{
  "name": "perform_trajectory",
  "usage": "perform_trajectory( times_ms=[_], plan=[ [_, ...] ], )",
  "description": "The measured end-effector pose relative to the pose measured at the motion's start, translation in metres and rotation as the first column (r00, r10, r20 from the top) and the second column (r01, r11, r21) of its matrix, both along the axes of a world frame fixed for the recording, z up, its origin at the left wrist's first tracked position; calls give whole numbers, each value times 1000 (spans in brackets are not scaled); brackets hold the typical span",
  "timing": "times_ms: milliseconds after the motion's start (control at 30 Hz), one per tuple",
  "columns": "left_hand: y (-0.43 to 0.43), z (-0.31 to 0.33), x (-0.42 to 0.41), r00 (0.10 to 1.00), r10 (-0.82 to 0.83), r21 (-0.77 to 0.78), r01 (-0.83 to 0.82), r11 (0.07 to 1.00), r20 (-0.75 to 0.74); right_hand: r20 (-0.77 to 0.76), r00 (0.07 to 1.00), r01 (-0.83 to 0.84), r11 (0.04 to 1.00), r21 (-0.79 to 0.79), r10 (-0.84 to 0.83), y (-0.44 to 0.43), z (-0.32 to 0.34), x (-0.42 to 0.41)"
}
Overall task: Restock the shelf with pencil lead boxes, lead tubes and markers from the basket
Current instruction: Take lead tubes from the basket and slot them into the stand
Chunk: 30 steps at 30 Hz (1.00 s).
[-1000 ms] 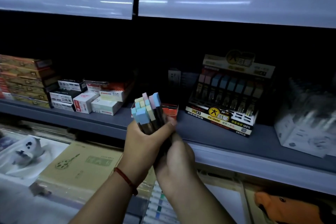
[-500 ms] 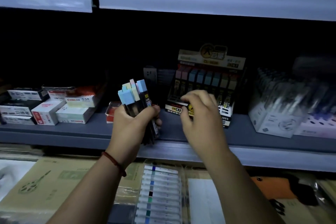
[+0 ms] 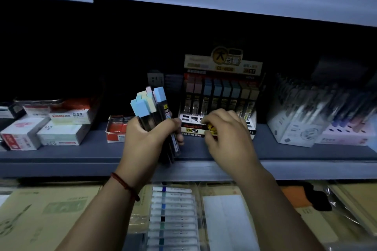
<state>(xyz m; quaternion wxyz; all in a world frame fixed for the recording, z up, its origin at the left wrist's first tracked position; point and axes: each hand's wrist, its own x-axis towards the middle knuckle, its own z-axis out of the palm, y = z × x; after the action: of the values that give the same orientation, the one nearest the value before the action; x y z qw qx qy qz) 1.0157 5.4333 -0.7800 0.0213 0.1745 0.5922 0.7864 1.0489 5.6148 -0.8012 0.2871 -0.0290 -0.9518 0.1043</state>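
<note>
We hold lead tubes [image 3: 152, 108].
Our left hand [image 3: 146, 140] clamps them; our right hand [image 3: 226, 132], at their three o'clock, meets the display box [image 3: 222, 87], grip unclear.

Bundle of lead tubes [image 3: 152, 112], dark clear bodies, blue, yellow and pink caps up, gripped in the left hand [image 3: 146, 140] over the shelf [image 3: 81, 155] front edge. More upright in a display box [image 3: 220, 79] mid-shelf. White lead boxes [image 3: 63, 126] stacked toward the left end.
</note>
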Motion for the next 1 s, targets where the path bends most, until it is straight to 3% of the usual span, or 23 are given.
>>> perform_trajectory(
  times_ms=[67,133,233,333,400,467,700,1000],
  plan=[
    [1,2,6,1000,17,-11,-17,1000,7,-5,998,-68,997,-40,68,1,-1,10],
    [2,4,15,997,41,-39,-38,998,60,-80,990,-131,976,-175,118,0,-2,26],
    [0,-2,26,983,58,-73,-46,996,172,-265,961,-49,896,-441,-78,3,-2,51],
    [-1,-8,34,963,103,-111,-77,991,248,-152,938,141,746,-651,-310,18,5,65],
    [0,-4,35,953,73,-106,-43,993,295,-15,963,167,645,-745,-267,28,10,61],
    [1,1,34,947,39,-112,-3,994,320,51,973,189,642,-743,-227,32,11,55],
    [2,7,29,940,-4,-177,68,982,340,21,959,245,786,-568,-283,36,0,51],
    [0,2,69,948,4,-206,65,976,319,-10,961,227,814,-535,-275,42,1,97]
  ],
)
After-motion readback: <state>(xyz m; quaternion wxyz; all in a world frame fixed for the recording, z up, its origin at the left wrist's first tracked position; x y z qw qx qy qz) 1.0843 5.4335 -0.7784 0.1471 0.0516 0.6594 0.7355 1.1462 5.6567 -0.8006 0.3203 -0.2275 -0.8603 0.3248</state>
